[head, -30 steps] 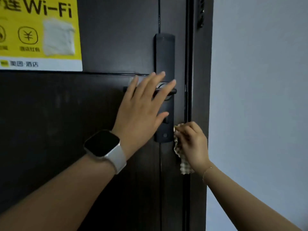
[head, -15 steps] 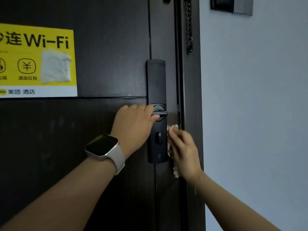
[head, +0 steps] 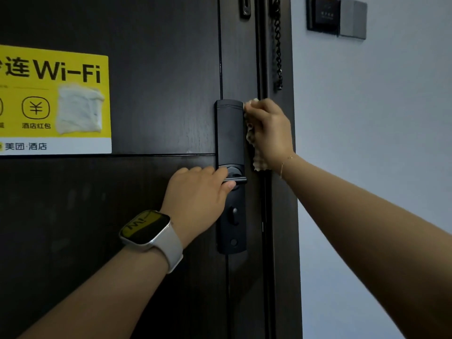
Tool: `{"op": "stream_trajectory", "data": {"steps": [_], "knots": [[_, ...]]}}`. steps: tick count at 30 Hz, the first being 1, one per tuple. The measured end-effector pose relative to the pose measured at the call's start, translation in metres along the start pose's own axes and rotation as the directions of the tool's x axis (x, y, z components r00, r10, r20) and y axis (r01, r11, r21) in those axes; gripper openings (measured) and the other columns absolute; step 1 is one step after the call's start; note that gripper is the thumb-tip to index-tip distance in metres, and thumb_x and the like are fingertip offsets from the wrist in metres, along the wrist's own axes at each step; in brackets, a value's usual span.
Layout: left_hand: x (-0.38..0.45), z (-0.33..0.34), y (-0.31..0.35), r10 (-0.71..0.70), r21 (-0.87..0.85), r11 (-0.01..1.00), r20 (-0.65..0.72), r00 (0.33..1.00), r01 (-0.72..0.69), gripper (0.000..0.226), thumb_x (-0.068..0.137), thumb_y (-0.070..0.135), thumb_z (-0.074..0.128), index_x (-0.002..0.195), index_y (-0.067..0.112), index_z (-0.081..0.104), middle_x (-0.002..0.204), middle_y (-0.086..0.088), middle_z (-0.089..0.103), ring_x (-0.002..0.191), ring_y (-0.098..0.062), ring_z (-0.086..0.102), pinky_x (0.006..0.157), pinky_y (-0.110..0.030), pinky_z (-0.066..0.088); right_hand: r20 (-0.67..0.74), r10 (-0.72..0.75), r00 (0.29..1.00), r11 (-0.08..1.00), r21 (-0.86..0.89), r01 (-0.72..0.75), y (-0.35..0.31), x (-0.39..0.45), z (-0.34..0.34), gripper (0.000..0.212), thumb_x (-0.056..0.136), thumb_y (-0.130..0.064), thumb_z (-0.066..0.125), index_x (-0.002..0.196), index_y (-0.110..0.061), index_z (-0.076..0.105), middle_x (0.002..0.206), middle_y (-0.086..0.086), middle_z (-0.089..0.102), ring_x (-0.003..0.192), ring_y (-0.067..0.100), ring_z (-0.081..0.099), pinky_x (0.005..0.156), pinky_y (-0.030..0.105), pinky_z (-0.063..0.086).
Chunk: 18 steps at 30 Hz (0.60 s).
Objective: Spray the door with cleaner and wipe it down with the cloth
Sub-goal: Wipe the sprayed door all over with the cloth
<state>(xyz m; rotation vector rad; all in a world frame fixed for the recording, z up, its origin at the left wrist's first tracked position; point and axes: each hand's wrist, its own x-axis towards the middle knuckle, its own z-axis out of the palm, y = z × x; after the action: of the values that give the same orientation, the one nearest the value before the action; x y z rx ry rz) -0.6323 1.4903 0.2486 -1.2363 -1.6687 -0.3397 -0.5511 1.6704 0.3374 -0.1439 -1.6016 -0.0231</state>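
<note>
A dark brown door point(head: 159, 69) fills the left and middle of the view. A black lock plate point(head: 228, 133) with a lever handle point(head: 238, 179) sits near its right edge. My left hand point(head: 195, 199), with a watch on the wrist, grips the lever handle. My right hand point(head: 269, 130) holds a pale waffle-weave cloth point(head: 258, 162) against the door strip just right of the lock plate's top. The cloth hangs below my palm. No spray bottle is in view.
A yellow Wi-Fi sticker point(head: 53, 99) is stuck on the door's upper left. A security chain point(head: 277, 45) hangs on the door frame. A card switch panel point(head: 337, 17) is mounted on the pale wall point(head: 379, 143) to the right.
My left hand went from flat over the handle to gripping it. My right hand with the cloth moved up the door edge from below the handle to the lock plate's top.
</note>
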Motion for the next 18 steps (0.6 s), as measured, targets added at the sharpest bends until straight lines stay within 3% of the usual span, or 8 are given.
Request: {"op": "stream_trajectory", "data": {"steps": [4,8,10,12,13,16,18], "knots": [[0.001,-0.001,0.000,-0.013,-0.018,1.000,0.022,1.000,0.014,0.034,0.103,0.046,0.024,0.113,0.026,0.049,0.104,0.003,0.061,0.097,-0.021,0.058,0.077,-0.034,0.034,0.095,-0.042,0.995,0.998,-0.045,0.047,0.005,-0.079,-0.001,0.039,0.087,0.009,0.055,0.123,-0.001,0.064,0.120,0.019,0.061,0.111,0.030,0.055,0.094,0.024,0.036],[0.001,-0.002,0.001,-0.016,-0.018,1.000,0.036,0.999,0.017,0.033,0.103,0.045,0.025,0.113,0.025,0.049,0.104,0.002,0.062,0.097,-0.021,0.058,0.074,-0.034,0.030,0.270,-0.021,0.963,0.999,-0.020,0.027,0.017,-0.178,-0.011,0.052,0.080,0.017,0.061,0.128,-0.003,0.062,0.124,0.018,0.060,0.115,0.026,0.052,0.100,0.016,0.031],[0.001,-0.004,0.002,-0.025,-0.012,1.000,0.053,0.998,0.026,0.034,0.103,0.045,0.025,0.114,0.024,0.049,0.104,0.002,0.062,0.097,-0.021,0.058,0.075,-0.034,0.031,0.305,0.018,0.952,1.000,0.018,-0.024,0.018,-0.207,-0.014,0.044,0.086,0.009,0.063,0.127,-0.007,0.063,0.120,0.009,0.061,0.116,0.011,0.053,0.102,0.009,0.031],[0.001,-0.006,0.002,-0.027,-0.011,1.000,0.066,0.997,0.027,0.034,0.103,0.046,0.024,0.114,0.025,0.048,0.103,0.002,0.062,0.096,-0.020,0.058,0.075,-0.034,0.033,0.276,0.001,0.961,1.000,0.004,-0.002,0.017,-0.211,-0.014,0.032,0.097,-0.013,0.054,0.126,-0.009,0.065,0.115,0.003,0.061,0.112,0.001,0.051,0.099,0.008,0.036],[0.001,-0.008,0.001,-0.020,-0.014,1.000,0.083,0.996,0.021,0.034,0.103,0.046,0.024,0.114,0.025,0.048,0.103,0.003,0.061,0.095,-0.020,0.058,0.075,-0.034,0.036,0.281,-0.040,0.959,0.999,-0.016,0.046,0.016,-0.203,-0.015,0.036,0.097,-0.018,0.049,0.127,-0.007,0.064,0.115,0.005,0.062,0.111,0.005,0.052,0.098,0.010,0.039],[0.010,-0.018,-0.002,-0.015,-0.133,0.990,0.191,0.982,0.041,0.036,0.103,0.046,0.024,0.115,0.025,0.050,0.106,0.005,0.056,0.100,-0.017,0.056,0.076,-0.034,0.042,0.297,-0.174,0.939,0.977,-0.069,0.203,0.019,-0.160,-0.017,0.041,0.093,-0.017,0.046,0.129,-0.005,0.063,0.119,0.012,0.062,0.111,0.020,0.054,0.094,0.020,0.043],[0.023,-0.027,-0.008,-0.049,-0.363,0.925,0.182,0.982,0.113,0.035,0.103,0.043,0.028,0.113,0.022,0.053,0.110,0.004,0.052,0.107,-0.016,0.051,0.085,-0.036,0.044,0.253,-0.151,0.956,0.980,-0.086,0.178,0.015,-0.116,-0.017,0.037,0.092,-0.008,0.051,0.127,-0.005,0.064,0.118,0.011,0.062,0.110,0.022,0.054,0.093,0.028,0.047]]}}
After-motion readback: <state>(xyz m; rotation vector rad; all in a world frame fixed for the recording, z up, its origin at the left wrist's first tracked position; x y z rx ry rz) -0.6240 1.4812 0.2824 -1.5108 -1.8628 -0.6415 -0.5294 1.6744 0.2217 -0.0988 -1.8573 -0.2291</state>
